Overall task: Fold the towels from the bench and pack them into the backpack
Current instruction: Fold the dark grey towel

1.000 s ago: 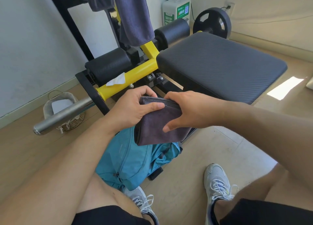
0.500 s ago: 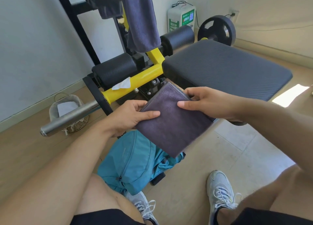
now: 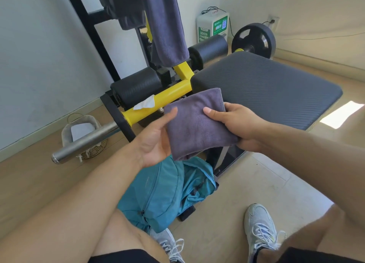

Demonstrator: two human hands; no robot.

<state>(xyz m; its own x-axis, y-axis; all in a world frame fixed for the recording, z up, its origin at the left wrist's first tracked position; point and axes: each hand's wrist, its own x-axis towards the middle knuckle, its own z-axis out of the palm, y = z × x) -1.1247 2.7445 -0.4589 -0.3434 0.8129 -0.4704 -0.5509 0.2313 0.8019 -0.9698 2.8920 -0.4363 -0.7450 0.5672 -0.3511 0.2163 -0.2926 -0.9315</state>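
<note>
- Towel (image 3: 199, 124), grey and folded to a small square, is held in the air above the backpack (image 3: 164, 195), in front of the bench (image 3: 276, 88).
- Right hand (image 3: 237, 124) pinches the towel's right edge, thumb on top, fingers underneath.
- Left hand (image 3: 156, 138) lies open under the left edge, palm up, thumb resting on the cloth; it supports more than it grips.
- Recommended: keep the layers pinched flat, lower the towel straight down, and lead with the folded edge.
- Backpack mouth looks slack and part collapsed; it may need spreading first.
- Bench frame stands just behind the bag; open floor (image 3: 246, 183) lies to the right.
- Another towel (image 3: 166, 25) hangs on the rack above.
</note>
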